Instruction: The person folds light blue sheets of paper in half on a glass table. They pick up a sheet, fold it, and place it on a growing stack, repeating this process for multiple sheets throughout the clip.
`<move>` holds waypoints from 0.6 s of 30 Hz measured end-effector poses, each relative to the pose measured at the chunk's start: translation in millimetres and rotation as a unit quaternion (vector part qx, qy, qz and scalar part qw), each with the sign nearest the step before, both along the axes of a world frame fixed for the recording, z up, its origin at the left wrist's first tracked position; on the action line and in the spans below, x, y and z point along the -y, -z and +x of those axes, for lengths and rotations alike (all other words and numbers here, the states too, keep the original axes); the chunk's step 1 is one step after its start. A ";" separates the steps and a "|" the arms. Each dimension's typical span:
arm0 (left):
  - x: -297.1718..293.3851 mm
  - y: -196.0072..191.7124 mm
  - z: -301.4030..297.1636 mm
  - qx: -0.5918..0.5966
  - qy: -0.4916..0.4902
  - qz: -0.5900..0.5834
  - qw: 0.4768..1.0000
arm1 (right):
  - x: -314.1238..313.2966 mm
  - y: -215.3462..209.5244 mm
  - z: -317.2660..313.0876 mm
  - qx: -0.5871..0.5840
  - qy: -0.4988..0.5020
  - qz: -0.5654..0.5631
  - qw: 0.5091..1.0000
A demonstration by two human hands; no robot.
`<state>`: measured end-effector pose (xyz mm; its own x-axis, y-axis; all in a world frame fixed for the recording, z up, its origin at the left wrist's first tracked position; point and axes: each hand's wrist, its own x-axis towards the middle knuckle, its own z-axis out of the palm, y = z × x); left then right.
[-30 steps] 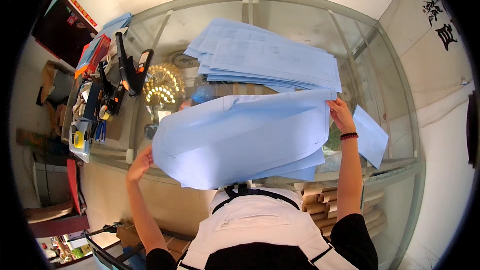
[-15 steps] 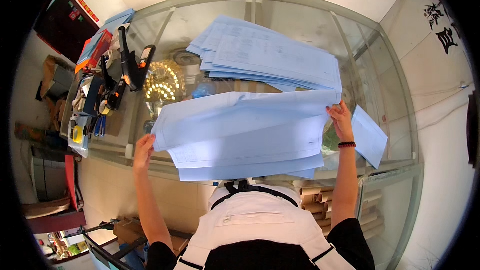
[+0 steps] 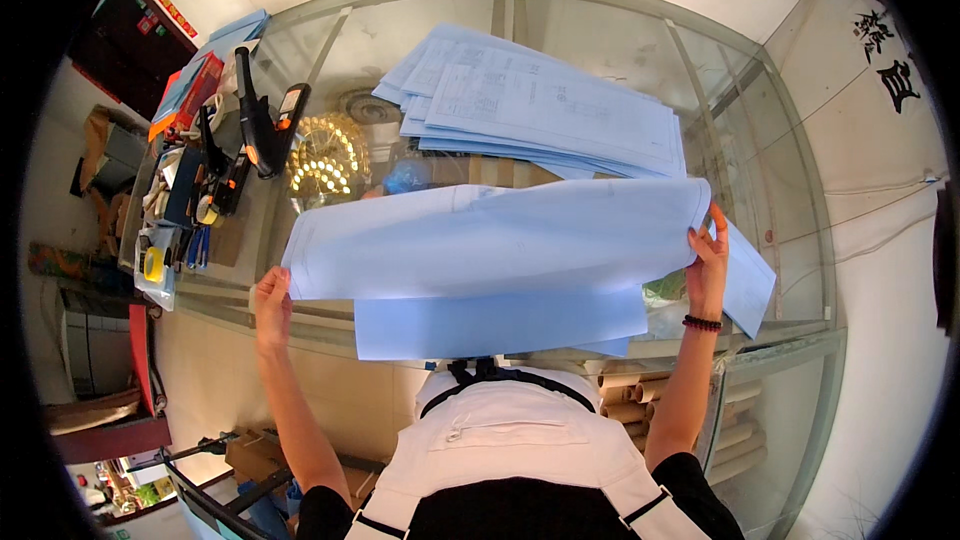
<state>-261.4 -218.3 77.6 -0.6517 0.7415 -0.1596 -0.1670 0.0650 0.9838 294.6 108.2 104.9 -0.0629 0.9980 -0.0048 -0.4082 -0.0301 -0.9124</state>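
A large light-blue drawing sheet [image 3: 500,240] is stretched between my two hands, curved along its length. My left hand [image 3: 272,298] pinches its left edge. At the opposite edge, my right hand [image 3: 708,250], with a dark beaded bracelet on the wrist, grips it between thumb and fingers. Below the raised sheet, another blue sheet [image 3: 500,330] lies at the table's near edge. Farther back sits a fanned stack of folded blue drawings [image 3: 550,105], printed with fine lines. One small folded blue sheet [image 3: 745,280] rests just right of my right hand.
The glass table [image 3: 590,25] has a metal frame. Along its left end are a long black-and-orange stapler [image 3: 262,130], a yellow tape roll [image 3: 154,264], a red box [image 3: 200,90] and assorted tools. Brown cardboard tubes [image 3: 735,435] fill a glass case at lower right.
My hands have moved farther apart, the left one outward and slightly down, the right one outward. The held sheet is pulled wider, and its lower fold no longer hangs beneath it.
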 end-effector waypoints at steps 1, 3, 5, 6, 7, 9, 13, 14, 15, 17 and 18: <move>0.5 -7.3 7.1 -0.001 0.035 -0.017 0.999 | 3.4 -1.1 1.5 -0.002 0.000 0.006 1.000; 14.4 -6.9 4.1 -0.003 0.148 -0.070 0.986 | 13.7 -11.9 17.8 0.059 -0.113 0.006 0.992; 40.7 4.2 -16.3 0.000 0.305 -0.141 0.942 | 14.8 -5.4 45.7 0.158 -0.192 0.009 0.969; 34.8 5.4 -10.8 0.031 0.276 -0.168 0.946 | 15.0 -3.2 51.4 0.177 -0.186 -0.014 0.966; 22.9 3.3 0.8 0.060 0.244 -0.194 0.948 | 13.8 -2.4 53.7 0.196 -0.183 -0.036 0.963; 6.6 2.9 14.1 0.070 0.197 -0.235 0.949 | 12.8 0.9 51.5 0.213 -0.160 -0.058 0.962; -8.2 11.1 27.6 0.050 0.105 -0.218 0.969 | 16.1 15.1 40.7 0.194 -0.112 -0.017 0.974; -8.7 13.7 29.5 0.060 0.073 -0.194 0.977 | 17.6 16.1 40.9 0.186 -0.108 0.005 0.977; -5.4 17.9 26.0 0.049 0.069 -0.160 0.983 | 19.1 15.3 40.5 0.162 -0.108 0.006 0.981; 2.6 25.9 15.7 0.029 0.061 -0.093 0.993 | 22.0 12.3 39.4 0.116 -0.107 0.007 0.987; -0.4 24.0 17.5 0.025 0.046 -0.082 0.995 | 23.1 10.8 35.7 0.108 -0.081 0.010 0.991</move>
